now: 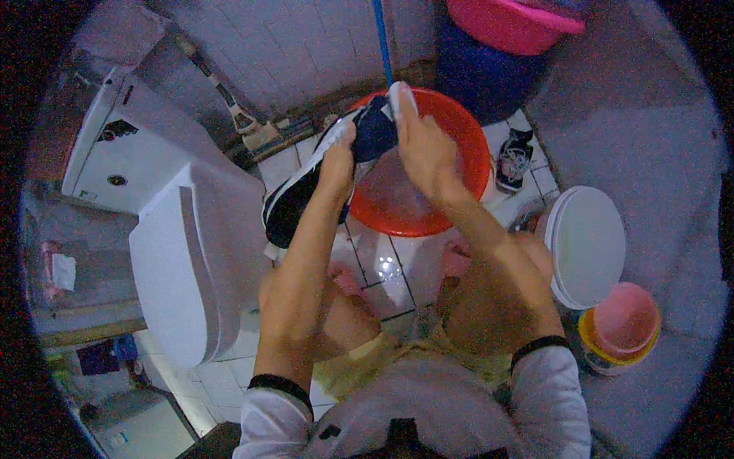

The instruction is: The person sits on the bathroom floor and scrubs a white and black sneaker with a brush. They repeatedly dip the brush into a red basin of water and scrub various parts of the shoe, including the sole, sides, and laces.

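Observation:
A black shoe with a white sole edge (298, 195) is held tilted above the left part of a red plastic basin (479, 152). My left hand (339, 158) grips the shoe around its middle, thumb along the white edge. My right hand (421, 140) is at the shoe's upper end, fingers closed on a small white item (398, 100); whether this is part of the shoe or a separate thing I cannot tell. The basin stands on the tiled floor and seems to hold cloudy water. Another dark shoe with pale laces (514, 159) lies on the floor right of the basin.
At the left stands a white toilet (172, 275). Behind the basin are a blue barrel (487, 69) with a pink basin (516, 26) on it, a blue stick (382, 40) and a floor squeegee or brush (252, 129). A white lidded bucket (590, 246) and a pink bowl (626, 315) sit at the right.

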`<state>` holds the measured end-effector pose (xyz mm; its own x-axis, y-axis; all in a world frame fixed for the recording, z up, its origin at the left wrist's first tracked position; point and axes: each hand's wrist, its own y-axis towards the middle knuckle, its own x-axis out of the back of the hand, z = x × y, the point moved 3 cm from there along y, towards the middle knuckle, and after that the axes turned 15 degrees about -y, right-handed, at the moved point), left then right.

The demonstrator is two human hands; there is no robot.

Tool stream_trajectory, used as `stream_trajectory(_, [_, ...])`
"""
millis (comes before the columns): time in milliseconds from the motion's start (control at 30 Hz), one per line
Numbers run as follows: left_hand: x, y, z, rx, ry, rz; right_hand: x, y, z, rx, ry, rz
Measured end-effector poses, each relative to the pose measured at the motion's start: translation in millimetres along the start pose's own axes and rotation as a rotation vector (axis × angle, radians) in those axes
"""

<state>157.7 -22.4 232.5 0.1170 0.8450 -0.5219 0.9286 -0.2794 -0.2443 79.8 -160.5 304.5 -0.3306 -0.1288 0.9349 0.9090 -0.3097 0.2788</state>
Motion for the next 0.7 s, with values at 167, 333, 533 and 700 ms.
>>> stream_trajectory(167, [-37.2,-6.5,-15.6,0.051,0.041,0.012,0.5,-4.6,26.7,0.122,-0.050,0.089])
stream_trajectory(333, [-33.1,0.0,-3.0,0.095,-0.013,0.096,-29.3,20.9,7.3,0.098,0.004,-0.051])
stream_trajectory(533, [-36.0,4.8,-4.0,0.130,-0.044,0.034,-7.4,3.6,17.5,0.142,-0.035,0.058])
stream_trajectory(700, [-39.9,-3.8,-5.6,0.125,-0.147,-0.012,-26.2,2.8,17.3,0.151,-0.056,0.057])
